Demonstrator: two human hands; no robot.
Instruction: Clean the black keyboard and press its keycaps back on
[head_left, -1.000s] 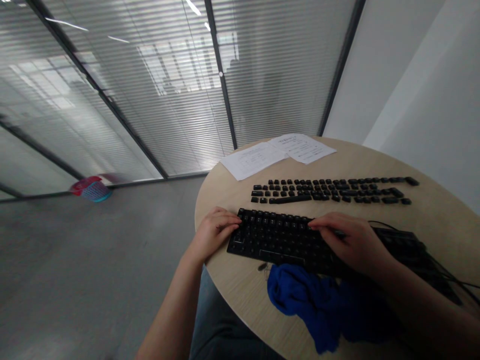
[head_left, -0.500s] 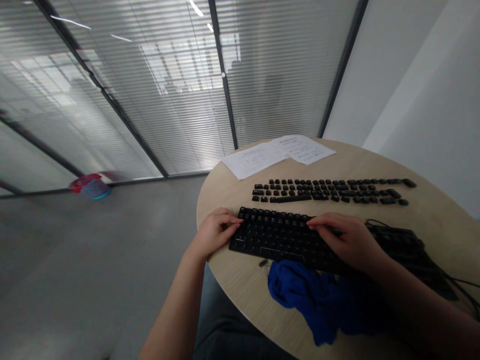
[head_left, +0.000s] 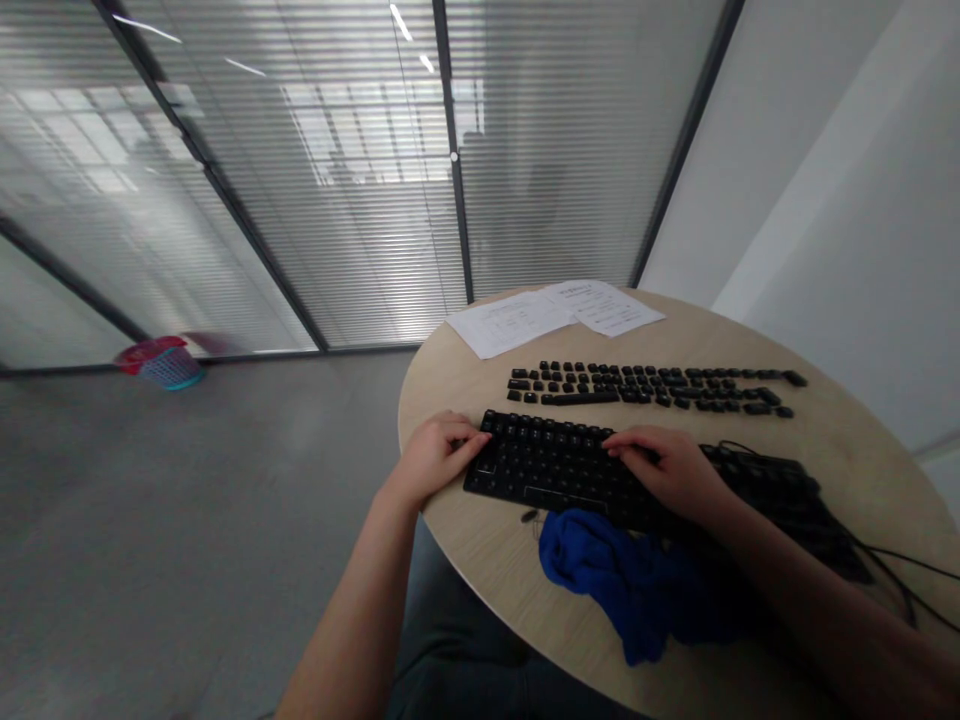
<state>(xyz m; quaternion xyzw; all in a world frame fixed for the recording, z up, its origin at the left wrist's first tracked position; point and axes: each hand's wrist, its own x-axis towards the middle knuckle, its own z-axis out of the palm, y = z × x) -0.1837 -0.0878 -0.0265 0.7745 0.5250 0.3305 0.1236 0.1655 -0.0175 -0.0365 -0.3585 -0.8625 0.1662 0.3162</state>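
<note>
A black keyboard [head_left: 551, 468] lies at the near side of the round table, with keycaps in its upper rows and bare key positions lower down. My left hand [head_left: 439, 458] holds its left end, thumb and fingers closed at the corner. The fingertips of my right hand [head_left: 664, 468] are pinched together at the right end of the capped rows; anything between them is too small to make out. Behind the keyboard, loose black keycaps [head_left: 600, 386] are laid out in rows. A crumpled blue cloth [head_left: 600, 565] lies in front of it.
Printed papers [head_left: 517, 318] lie at the table's [head_left: 465, 385] far side. Another dark keyboard-like object [head_left: 780, 500] with cables [head_left: 892, 560] is at the right, partly behind my forearm. A small dark piece [head_left: 529, 516] sits beside the cloth. A red and blue basket [head_left: 172, 366] stands on the floor.
The view has shifted slightly. My right fingertips have moved a little left along the keyboard's upper rows. My left hand stays at the keyboard's left end.
</note>
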